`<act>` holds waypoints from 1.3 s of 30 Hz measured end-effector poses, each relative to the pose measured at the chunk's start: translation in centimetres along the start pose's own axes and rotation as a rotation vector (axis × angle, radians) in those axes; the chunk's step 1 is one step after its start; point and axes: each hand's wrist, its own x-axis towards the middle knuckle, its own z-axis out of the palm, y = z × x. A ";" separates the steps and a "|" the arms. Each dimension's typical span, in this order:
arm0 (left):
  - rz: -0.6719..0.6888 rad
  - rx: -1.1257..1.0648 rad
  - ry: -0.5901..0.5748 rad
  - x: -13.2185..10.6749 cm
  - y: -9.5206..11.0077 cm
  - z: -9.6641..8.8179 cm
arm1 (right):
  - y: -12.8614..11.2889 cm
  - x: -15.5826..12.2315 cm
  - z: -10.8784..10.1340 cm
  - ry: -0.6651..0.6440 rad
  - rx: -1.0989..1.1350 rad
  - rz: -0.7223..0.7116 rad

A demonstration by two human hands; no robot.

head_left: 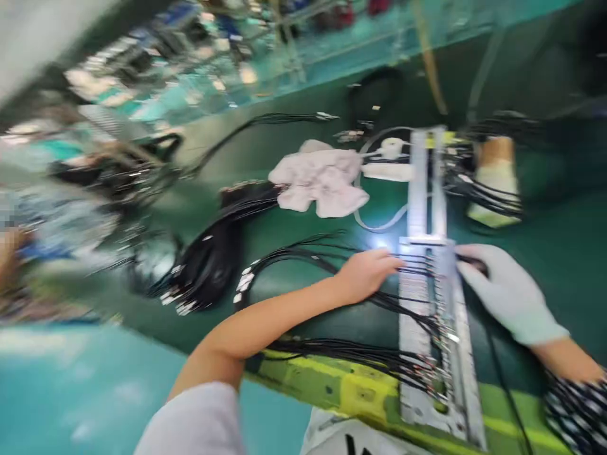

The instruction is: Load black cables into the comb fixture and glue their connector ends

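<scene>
My left hand, bare, is closed at the left edge of a long metal fixture, its fingertips pinched on a thin black cable. Several black cables lie across the fixture side by side, their ends in its slotted middle. On the other side, my right hand wears a white glove and is closed around a black corded tool. The tool's tip is too blurred to make out. A black cord hangs below that hand. Bright light glares by my left fingers.
A crumpled white glove lies beyond my left hand. Bundled black cables rest at the left. A taped cable bundle sits behind the right hand. Yellow-green edging runs along the green table's front. Another person's hand shows at far left.
</scene>
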 end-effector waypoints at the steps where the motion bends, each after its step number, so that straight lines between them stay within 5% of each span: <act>1: 0.033 -0.007 0.033 0.1 -0.6 0.3 | 0.6 -0.7 -0.9 -0.031 -0.033 0.023; 10: 0.226 0.185 0.122 -0.1 -1.7 0.9 | -0.4 0.3 -0.9 -0.023 0.036 0.030; 18: 0.304 0.251 0.090 0.2 -2.4 0.4 | -0.1 0.1 -1.0 -0.022 0.031 0.021; 25: 0.306 0.117 0.066 0.7 -2.4 0.3 | -0.2 0.2 -1.1 -0.021 0.019 0.009; 32: 0.405 0.286 0.141 1.0 -1.9 0.2 | -0.1 0.3 -1.1 -0.012 0.019 -0.004; 39: 0.334 0.169 0.042 1.0 -2.1 0.8 | -0.2 0.2 -1.1 -0.018 0.008 -0.008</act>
